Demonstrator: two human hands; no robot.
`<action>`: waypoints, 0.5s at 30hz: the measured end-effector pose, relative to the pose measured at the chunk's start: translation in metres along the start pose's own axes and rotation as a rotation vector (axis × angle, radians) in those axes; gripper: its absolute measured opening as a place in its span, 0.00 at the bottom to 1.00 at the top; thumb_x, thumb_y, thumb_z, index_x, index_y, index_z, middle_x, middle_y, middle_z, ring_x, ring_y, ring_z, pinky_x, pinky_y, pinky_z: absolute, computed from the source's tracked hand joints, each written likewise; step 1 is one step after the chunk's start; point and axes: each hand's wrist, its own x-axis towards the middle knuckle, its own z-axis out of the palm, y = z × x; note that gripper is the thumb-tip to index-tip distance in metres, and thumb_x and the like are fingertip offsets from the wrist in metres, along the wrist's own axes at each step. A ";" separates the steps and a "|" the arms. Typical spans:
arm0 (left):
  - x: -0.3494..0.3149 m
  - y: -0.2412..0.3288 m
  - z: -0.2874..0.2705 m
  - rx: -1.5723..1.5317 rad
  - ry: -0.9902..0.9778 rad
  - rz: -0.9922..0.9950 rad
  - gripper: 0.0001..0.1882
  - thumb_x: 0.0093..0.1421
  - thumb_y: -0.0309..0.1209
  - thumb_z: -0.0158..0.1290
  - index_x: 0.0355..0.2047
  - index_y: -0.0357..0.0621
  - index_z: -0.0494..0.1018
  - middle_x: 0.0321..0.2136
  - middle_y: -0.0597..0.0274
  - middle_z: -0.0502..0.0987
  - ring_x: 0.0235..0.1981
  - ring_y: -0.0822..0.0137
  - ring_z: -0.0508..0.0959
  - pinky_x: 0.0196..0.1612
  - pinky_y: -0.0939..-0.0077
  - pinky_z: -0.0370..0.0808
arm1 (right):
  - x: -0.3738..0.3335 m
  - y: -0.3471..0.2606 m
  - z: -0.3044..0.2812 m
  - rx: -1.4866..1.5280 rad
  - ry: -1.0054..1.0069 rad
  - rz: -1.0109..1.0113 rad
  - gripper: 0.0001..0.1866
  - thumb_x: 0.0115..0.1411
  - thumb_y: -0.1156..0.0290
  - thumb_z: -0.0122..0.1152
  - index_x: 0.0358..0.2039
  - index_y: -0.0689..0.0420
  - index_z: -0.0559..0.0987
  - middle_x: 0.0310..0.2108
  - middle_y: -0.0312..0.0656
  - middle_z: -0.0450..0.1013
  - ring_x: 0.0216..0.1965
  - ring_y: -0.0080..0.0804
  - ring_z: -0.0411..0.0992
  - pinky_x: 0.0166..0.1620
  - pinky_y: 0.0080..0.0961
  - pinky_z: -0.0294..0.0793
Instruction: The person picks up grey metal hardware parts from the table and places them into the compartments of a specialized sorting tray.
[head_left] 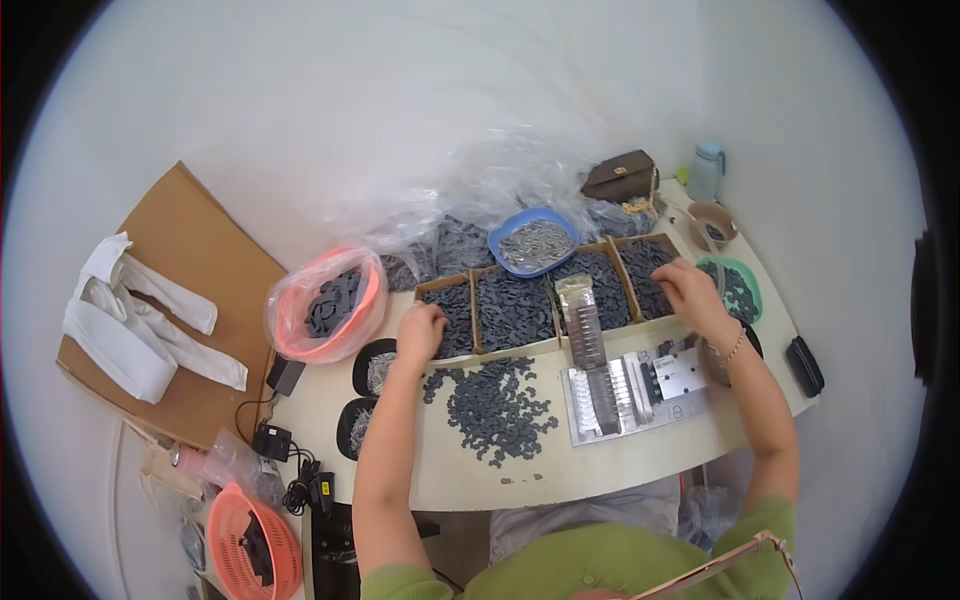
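Observation:
My left hand [421,331] is at the left end of a cardboard box with dividers [516,350], its fingers drawn together over the leftmost compartment of small dark grey parts [455,318]. Across the box, my right hand [696,294] dips its curled fingertips to the rightmost compartment, among more of the same dark parts [645,270]. What either hand pinches is too small to make out. Below the right hand lies a metal fixture [640,395] with slotted blocks and a flat plate. A long clear tray [583,325] stretches from the box down onto it.
Loose dark parts [497,408] are heaped on the table before the box. A blue bowl of metal pins [535,243] sits at its back. Nearby are a pink basin [378,300], two black dishes [362,368], a green bowl [757,300] and a black case [804,367].

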 end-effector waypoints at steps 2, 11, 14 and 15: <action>-0.004 0.011 -0.003 -0.134 0.101 -0.105 0.09 0.53 0.21 0.53 0.35 0.42 0.77 0.31 0.51 0.76 0.33 0.51 0.76 0.39 0.63 0.73 | -0.009 -0.019 -0.002 0.157 -0.056 0.009 0.08 0.54 0.79 0.55 0.35 0.56 0.78 0.32 0.43 0.72 0.33 0.42 0.73 0.36 0.34 0.73; -0.109 0.181 0.022 -0.711 -0.545 -0.050 0.07 0.53 0.25 0.58 0.34 0.41 0.76 0.32 0.57 0.75 0.32 0.65 0.76 0.35 0.73 0.73 | -0.060 -0.080 0.022 0.423 -0.271 -0.148 0.10 0.53 0.79 0.57 0.37 0.57 0.78 0.32 0.43 0.72 0.32 0.40 0.73 0.35 0.30 0.74; -0.122 0.186 0.038 -0.511 -0.255 0.325 0.07 0.49 0.25 0.60 0.30 0.44 0.76 0.29 0.60 0.72 0.33 0.61 0.73 0.37 0.69 0.70 | -0.066 -0.083 0.020 0.424 -0.296 -0.166 0.10 0.53 0.79 0.58 0.38 0.57 0.78 0.32 0.42 0.72 0.32 0.39 0.73 0.34 0.29 0.74; -0.122 0.187 0.038 -0.501 -0.249 0.325 0.07 0.48 0.26 0.61 0.29 0.44 0.76 0.29 0.61 0.72 0.33 0.60 0.73 0.38 0.68 0.69 | -0.068 -0.083 0.019 0.420 -0.305 -0.173 0.11 0.53 0.79 0.59 0.38 0.57 0.78 0.32 0.42 0.72 0.32 0.39 0.73 0.34 0.29 0.74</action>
